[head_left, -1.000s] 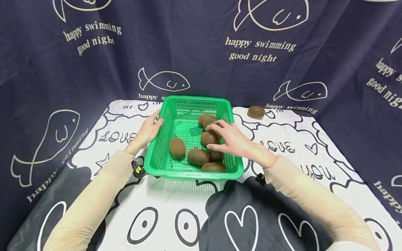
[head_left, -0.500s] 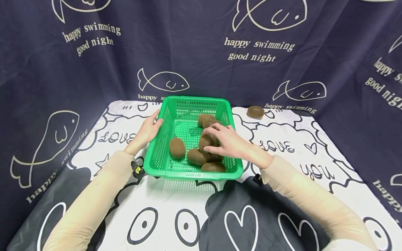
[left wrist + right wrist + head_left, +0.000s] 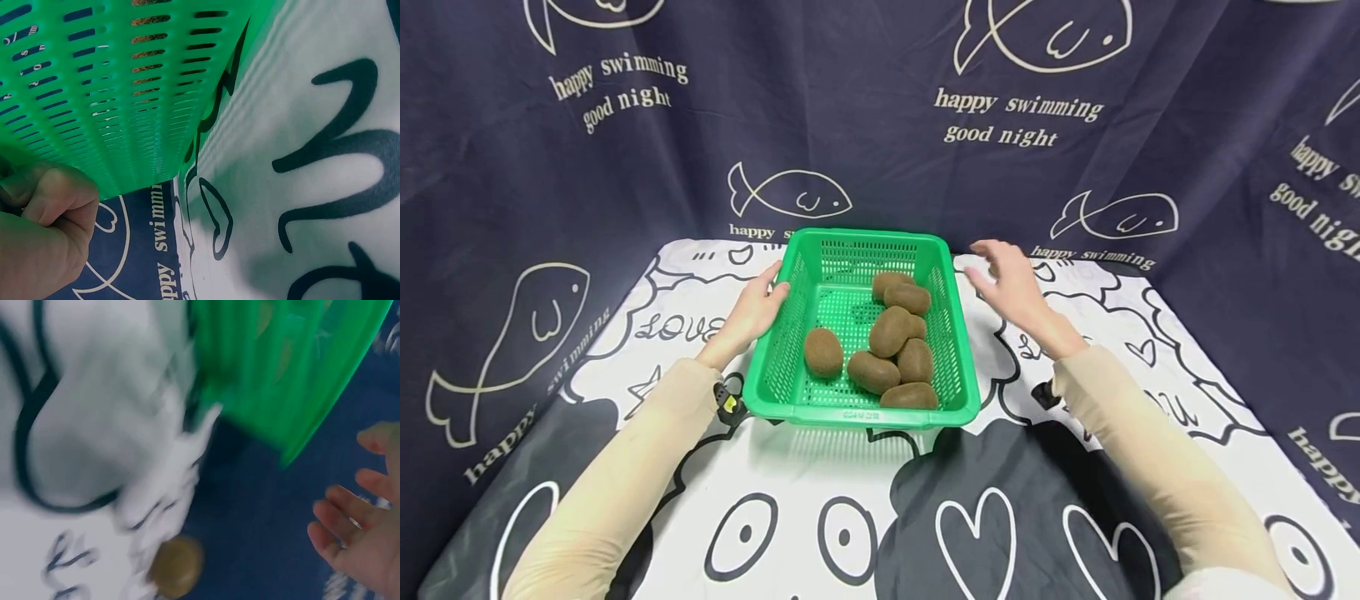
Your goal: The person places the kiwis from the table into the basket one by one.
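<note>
A green plastic basket (image 3: 863,417) stands on the table, with several brown kiwis (image 3: 874,372) inside, mostly along its right half. One kiwi (image 3: 823,353) lies apart from them at the left. My left hand (image 3: 754,308) grips the basket's left rim; its curled fingers show at the edge in the left wrist view. To the right of the basket, my right hand (image 3: 1017,287) is in the air with fingers spread and nothing in them. Below it in the right wrist view lies a single kiwi (image 3: 177,566) on the cloth, mostly hidden behind the hand in the head view.
A white cloth (image 3: 820,467) with black drawings covers the table. Dark blue curtains (image 3: 880,108) printed with fish hang close behind the basket and at both sides.
My right hand has let go of a kiwi inside the basket, lifted out over the right rim and moved right toward the lone kiwi. The left hand has stayed put.
</note>
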Motion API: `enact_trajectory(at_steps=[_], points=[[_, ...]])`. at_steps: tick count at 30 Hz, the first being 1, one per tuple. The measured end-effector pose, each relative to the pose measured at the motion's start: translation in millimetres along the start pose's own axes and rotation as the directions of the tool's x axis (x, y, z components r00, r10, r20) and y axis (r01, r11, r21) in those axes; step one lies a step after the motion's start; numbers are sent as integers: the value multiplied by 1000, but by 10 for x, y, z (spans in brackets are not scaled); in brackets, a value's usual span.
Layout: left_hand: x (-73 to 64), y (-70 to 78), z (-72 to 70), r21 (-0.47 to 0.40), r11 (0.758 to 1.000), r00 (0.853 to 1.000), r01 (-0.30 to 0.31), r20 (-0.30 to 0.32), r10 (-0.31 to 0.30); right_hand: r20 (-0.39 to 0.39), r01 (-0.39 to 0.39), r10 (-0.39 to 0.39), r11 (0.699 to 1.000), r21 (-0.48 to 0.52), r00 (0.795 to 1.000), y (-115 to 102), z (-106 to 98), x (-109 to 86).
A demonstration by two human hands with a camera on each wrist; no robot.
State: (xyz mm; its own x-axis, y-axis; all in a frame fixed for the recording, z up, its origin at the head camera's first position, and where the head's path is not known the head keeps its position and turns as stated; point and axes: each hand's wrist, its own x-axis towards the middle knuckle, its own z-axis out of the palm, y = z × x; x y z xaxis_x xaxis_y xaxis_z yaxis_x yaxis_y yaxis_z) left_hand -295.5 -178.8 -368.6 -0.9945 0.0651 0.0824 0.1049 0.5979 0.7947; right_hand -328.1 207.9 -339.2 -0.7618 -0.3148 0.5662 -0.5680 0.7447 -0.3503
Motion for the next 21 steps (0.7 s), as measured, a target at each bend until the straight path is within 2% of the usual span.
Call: enact_trajectory(at_steps=[4,8,12,18,21], points=[[8,6,-5,5,1000,1000,0,-3,0,7,-168,169,984,-57,986,479,15,25],[2,9,1,12,1000,1000,3,3,-3,63,-243,255,958,-154,965,791,38,22],[-3,-3,7,7,1000,1000,-5,-10,5,147,-279,310,939,-203,939,916,62,63],[-5,-7,16,4,1000,1000,-9,-6,9,288,-330,388,916,-230,875,994,100,128],[-6,1,6,4,1000,1000,-4,-3,4,320,-333,394,914,-231,862,1034,127,135]])
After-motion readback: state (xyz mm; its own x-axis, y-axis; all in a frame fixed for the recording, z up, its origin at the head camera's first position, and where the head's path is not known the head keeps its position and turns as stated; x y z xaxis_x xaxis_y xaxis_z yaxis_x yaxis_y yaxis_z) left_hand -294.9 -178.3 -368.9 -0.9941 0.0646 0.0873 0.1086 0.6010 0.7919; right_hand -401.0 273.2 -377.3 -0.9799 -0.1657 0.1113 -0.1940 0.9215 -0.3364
